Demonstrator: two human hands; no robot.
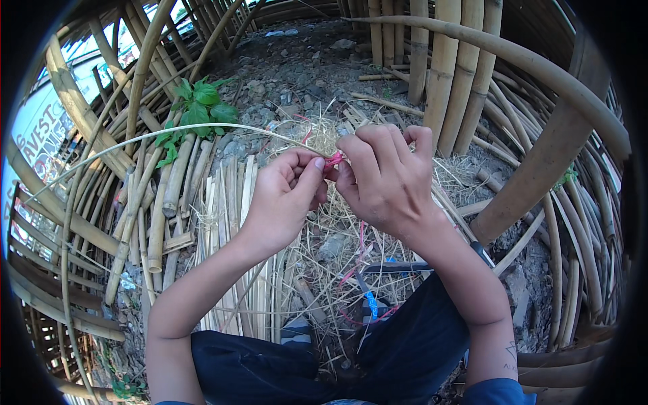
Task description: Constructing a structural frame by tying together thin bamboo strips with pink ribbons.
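Note:
My left hand (287, 192) is closed, thumb against fingers, on the end of a thin bamboo strip (196, 126). From there the strip bows out far to the left. At that same end sits a small bunched bit of pink string (333, 162), between my two hands. Close beside it, my right hand (391, 179) pinches the pink string, its fingertips partly hidden behind the knuckles. Below my right wrist a dark-bladed knife (398, 267) lies over the shavings, near my legs.
Split bamboo slats (229, 202) lie side by side on the left. Fibre shavings (331, 236) cover the ground between my feet. Upright bamboo poles (466, 74) and a slanting thick pole (540, 155) stand at right. A leafy green plant (206, 104) grows at the far left.

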